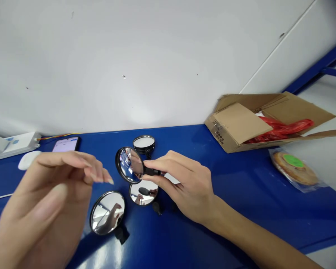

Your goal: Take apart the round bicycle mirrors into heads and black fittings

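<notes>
The left hand [54,205] is open over the near left part of the blue worktop [179,239], fingers bent and thumb apart. Just beside it, a near mirror [108,213] lies face up, its black mount toward the near edge. The right hand [186,181] grips the black stem of a held mirror [129,165] between thumb and fingers, raised above the worktop's middle, glass tilted upward. Below it lies a middle mirror [143,197], face up, partly covered from view. A pale item shows behind the right hand; its identity cannot be determined. A wrapped packet [295,169] with a green label lies by the right edge. Toward the far edge lies a far mirror [143,142]; left of it is a phone [65,144]. At the far right corner, an open carton [240,123] contains a red bag [281,129].
</notes>
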Demonstrator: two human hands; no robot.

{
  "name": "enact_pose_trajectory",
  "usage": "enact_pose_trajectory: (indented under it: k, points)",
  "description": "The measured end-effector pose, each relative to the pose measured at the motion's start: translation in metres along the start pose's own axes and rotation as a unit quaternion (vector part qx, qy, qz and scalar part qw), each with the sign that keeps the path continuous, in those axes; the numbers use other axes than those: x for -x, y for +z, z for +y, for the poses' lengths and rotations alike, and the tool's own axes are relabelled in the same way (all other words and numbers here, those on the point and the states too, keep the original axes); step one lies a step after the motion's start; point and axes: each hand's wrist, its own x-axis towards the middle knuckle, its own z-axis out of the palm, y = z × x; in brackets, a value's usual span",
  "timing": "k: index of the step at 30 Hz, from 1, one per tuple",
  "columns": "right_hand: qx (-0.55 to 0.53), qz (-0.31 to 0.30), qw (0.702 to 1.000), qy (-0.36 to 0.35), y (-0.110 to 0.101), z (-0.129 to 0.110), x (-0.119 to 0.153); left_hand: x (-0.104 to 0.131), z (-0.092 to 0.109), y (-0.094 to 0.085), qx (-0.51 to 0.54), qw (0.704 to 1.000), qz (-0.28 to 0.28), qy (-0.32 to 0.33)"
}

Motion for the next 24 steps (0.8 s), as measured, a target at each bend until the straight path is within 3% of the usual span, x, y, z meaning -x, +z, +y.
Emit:
enact_pose_trajectory:
  k: [1, 3, 6, 8, 12, 18, 24]
  points:
    - [-0.002, 0.003, 1.000, -0.005, 0.001, 0.000, 0.000, -0.005, -0.004, 0.004, -0.014, 0.999, -0.017, 0.047]
    - [-0.006, 0.011, 1.000, -0.014, 0.004, 0.000, 0.001, -0.011, -0.013, 0.007, -0.059, 0.996, -0.044, 0.041]
    - [-0.010, 0.021, 0.999, -0.029, 0.008, -0.001, 0.004, -0.010, -0.025, 0.000, -0.092, 0.988, -0.100, -0.068]
    - [-0.016, 0.022, 0.999, -0.035, 0.009, -0.003, 0.005, -0.009, -0.029, -0.007, -0.088, 0.983, -0.102, -0.121]
    - [-0.020, 0.032, 0.999, -0.027, 0.003, -0.008, 0.002, -0.010, -0.030, -0.015, -0.119, 0.980, -0.077, -0.137]
    - [-0.040, 0.033, 0.999, -0.006, 0.004, -0.012, 0.001, -0.010, -0.028, -0.005, -0.072, 0.940, -0.209, -0.261]
    - [0.015, -0.021, 1.000, -0.016, 0.014, -0.004, 0.008, -0.013, -0.026, 0.000, -0.032, 0.938, -0.198, -0.284]
